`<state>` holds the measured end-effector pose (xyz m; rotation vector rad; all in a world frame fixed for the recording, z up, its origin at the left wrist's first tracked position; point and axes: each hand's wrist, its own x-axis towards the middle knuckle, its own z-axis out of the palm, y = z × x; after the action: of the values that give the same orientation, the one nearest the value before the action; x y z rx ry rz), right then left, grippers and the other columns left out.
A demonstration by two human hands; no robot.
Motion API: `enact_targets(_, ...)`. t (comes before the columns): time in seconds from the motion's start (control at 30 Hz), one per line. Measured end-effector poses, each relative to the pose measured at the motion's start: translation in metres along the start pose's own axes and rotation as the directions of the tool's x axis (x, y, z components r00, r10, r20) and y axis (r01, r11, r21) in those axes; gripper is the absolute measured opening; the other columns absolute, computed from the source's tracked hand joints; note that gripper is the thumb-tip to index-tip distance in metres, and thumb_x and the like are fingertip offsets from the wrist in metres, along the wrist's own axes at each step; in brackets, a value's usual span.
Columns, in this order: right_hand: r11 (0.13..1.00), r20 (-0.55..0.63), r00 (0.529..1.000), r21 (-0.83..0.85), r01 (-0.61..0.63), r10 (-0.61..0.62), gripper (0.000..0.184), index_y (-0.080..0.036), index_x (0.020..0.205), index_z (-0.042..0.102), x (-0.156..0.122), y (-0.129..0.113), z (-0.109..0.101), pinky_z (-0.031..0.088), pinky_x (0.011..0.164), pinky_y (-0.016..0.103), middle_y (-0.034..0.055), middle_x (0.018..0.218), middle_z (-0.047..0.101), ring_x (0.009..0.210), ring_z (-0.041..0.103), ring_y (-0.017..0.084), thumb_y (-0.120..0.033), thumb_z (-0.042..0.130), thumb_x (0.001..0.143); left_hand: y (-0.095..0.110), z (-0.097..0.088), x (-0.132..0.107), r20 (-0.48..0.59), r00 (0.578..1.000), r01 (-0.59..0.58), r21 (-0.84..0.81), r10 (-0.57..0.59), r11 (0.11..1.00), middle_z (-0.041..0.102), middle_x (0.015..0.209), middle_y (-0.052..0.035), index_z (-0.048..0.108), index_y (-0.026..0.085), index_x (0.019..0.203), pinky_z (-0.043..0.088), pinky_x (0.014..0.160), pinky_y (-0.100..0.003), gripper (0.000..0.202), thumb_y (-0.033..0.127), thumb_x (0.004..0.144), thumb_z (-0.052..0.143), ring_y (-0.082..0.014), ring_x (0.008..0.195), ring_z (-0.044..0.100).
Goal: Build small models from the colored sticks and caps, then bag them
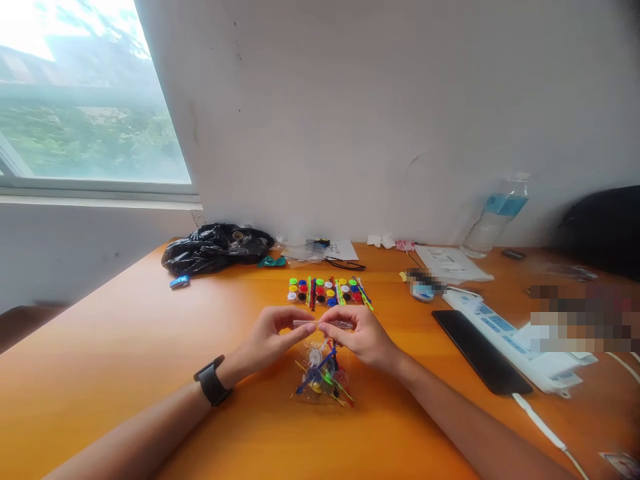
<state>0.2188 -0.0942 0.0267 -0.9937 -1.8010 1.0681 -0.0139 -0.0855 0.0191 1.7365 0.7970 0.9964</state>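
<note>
My left hand (278,330), with a black band on its wrist, pinches a strip of clear plastic between thumb and fingers. Close beside it, my right hand (361,333) pinches the same plastic, the thumbs almost meeting. The strip looks like the top edge of a clear plastic bag (324,380) just below my hands. Inside the bag show small coloured discs and thin sticks in blue, yellow, green, red and white. Beyond my fingers, rows of coloured discs (293,289) lie on the table with upright-laid coloured sticks (313,293) between them.
At the back left are a black plastic bag (215,248) and a small blue packet (180,282). To the right lie a black phone (480,350), a white power strip (493,327) and a cable (540,420). A water bottle (495,217) stands by the wall.
</note>
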Motion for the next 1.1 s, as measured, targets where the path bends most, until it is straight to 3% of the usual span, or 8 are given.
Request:
enact_targets(0.1, 0.996, 0.052, 0.997, 0.070, -0.053, 0.049, 0.031, -0.015, 0.093, 0.081, 0.002, 0.005, -0.008, 0.051, 0.063, 0.025, 0.0038, 0.077, 0.073, 0.066, 0.064, 0.014, -0.047, 0.078, 0.092, 0.000, -0.002, 0.002, 0.023, 0.998, 0.053, -0.028, -0.052, 0.998, 0.075, 0.078, -0.0069, 0.080, 0.012, 0.088, 0.049, 0.063, -0.022, 0.037, 0.048, 0.093, 0.078, -0.0135, 0.069, 0.063)
enact_targets(0.23, 0.976, 0.083, 0.989, 0.174, -0.132, 0.119, 0.040, -0.013, 0.093, 0.078, 0.006, 0.012, -0.025, 0.052, 0.054, 0.026, 0.0039, 0.070, 0.072, 0.055, 0.064, 0.013, -0.052, 0.083, 0.086, -0.002, -0.009, 0.006, -0.004, 0.994, 0.107, -0.073, -0.108, 0.992, 0.072, 0.071, -0.0055, 0.080, 0.012, 0.082, 0.047, 0.060, -0.022, 0.038, 0.049, 0.087, 0.083, -0.0116, 0.063, 0.058)
enact_targets(0.47, 0.974, 0.065, 0.993, 0.199, -0.107, 0.096, 0.035, -0.013, 0.098, 0.077, 0.008, 0.016, -0.029, 0.054, 0.055, 0.025, 0.0044, 0.072, 0.073, 0.056, 0.065, 0.013, -0.047, 0.081, 0.088, -0.003, -0.011, 0.008, -0.038, 0.989, 0.137, -0.128, -0.143, 0.982, 0.078, 0.083, -0.0084, 0.083, 0.013, 0.104, 0.052, 0.064, -0.024, 0.039, 0.046, 0.084, 0.086, -0.0135, 0.067, 0.063)
enact_targets(0.7, 0.960, -0.007, 1.000, 0.281, -0.008, 0.011, 0.020, -0.016, 0.096, 0.085, 0.008, 0.019, -0.029, 0.053, 0.058, 0.027, 0.0041, 0.073, 0.073, 0.059, 0.063, 0.012, -0.031, 0.081, 0.085, -0.009, -0.012, 0.006, -0.063, 0.994, 0.078, -0.153, -0.089, 0.985, 0.080, 0.090, -0.0096, 0.084, 0.015, 0.101, 0.057, 0.072, -0.027, 0.030, 0.041, 0.086, 0.084, -0.0176, 0.078, 0.070)
enact_targets(0.83, 0.970, -0.050, 0.996, 0.227, 0.083, -0.074, 0.018, -0.019, 0.098, 0.087, 0.008, 0.019, -0.029, 0.053, 0.061, 0.028, 0.0048, 0.078, 0.073, 0.062, 0.063, 0.013, -0.026, 0.073, 0.089, -0.013, -0.015, 0.007, -0.114, 0.991, 0.046, -0.154, -0.064, 0.987, 0.078, 0.081, -0.0070, 0.085, 0.016, 0.099, 0.056, 0.075, -0.027, 0.027, 0.039, 0.088, 0.081, -0.0171, 0.077, 0.068)
enact_targets(0.93, 0.981, -0.073, 0.984, 0.095, 0.166, -0.160, 0.020, -0.020, 0.099, 0.086, 0.005, 0.017, -0.027, 0.054, 0.065, 0.030, 0.0063, 0.083, 0.073, 0.067, 0.064, 0.015, -0.024, 0.069, 0.092, -0.009, -0.014, 0.006, -0.122, 0.989, 0.070, -0.136, -0.087, 0.988, 0.077, 0.081, -0.0067, 0.085, 0.015, 0.095, 0.055, 0.074, -0.026, 0.027, 0.041, 0.088, 0.081, -0.0163, 0.077, 0.067)
enact_targets(1.03, 0.966, -0.085, 0.964, -0.070, 0.248, -0.253, 0.020, -0.021, 0.098, 0.085, 0.002, 0.010, -0.024, 0.056, 0.079, 0.034, 0.0086, 0.095, 0.075, 0.086, 0.068, 0.021, -0.024, 0.066, 0.095, -0.003, -0.012, 0.005, -0.112, 0.989, 0.088, -0.094, -0.098, 0.992, 0.079, 0.085, -0.0079, 0.083, 0.014, 0.089, 0.054, 0.070, -0.025, 0.030, 0.044, 0.088, 0.083, -0.0166, 0.076, 0.068)
enact_targets(1.1, 0.968, -0.098, 0.967, -0.107, 0.225, -0.235, 0.021, -0.022, 0.107, 0.083, 0.001, 0.005, -0.020, 0.056, 0.084, 0.035, 0.0095, 0.105, 0.074, 0.097, 0.068, 0.023, -0.030, 0.066, 0.096, -0.003, -0.009, 0.004, -0.101, 0.992, 0.062, -0.073, -0.069, 0.995, 0.079, 0.087, -0.0088, 0.081, 0.014, 0.089, 0.055, 0.071, -0.026, 0.032, 0.045, 0.088, 0.082, -0.0181, 0.077, 0.069)
